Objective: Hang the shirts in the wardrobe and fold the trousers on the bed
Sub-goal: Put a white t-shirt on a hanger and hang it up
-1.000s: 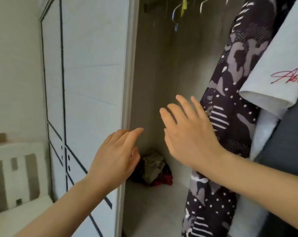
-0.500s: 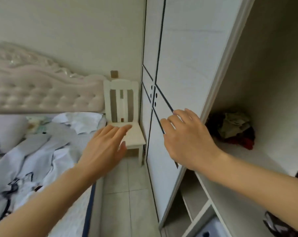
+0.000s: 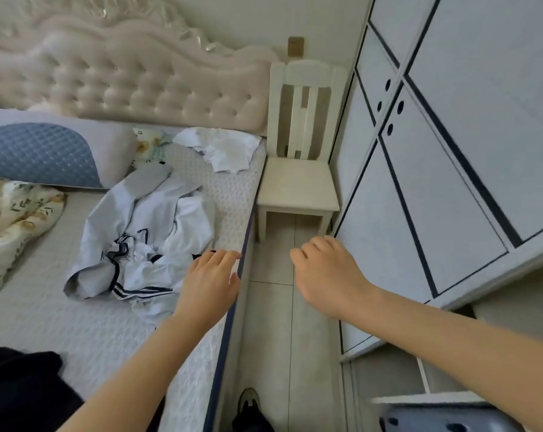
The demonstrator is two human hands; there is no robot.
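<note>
I've got the crumpled white navy-striped garment point(image 3: 145, 238) lying centre-left on the bed point(image 3: 45, 322). Left hand point(image 3: 211, 282) hovers just beside its lower-right edge, fingers relaxed, holding nothing. Right hand point(image 3: 326, 275), loosely open and empty, hangs mid-frame over the floor point(image 3: 270, 322) beside the wardrobe point(image 3: 450, 151).

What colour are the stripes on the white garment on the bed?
The stripes are dark navy, clearest in the head view.
</note>
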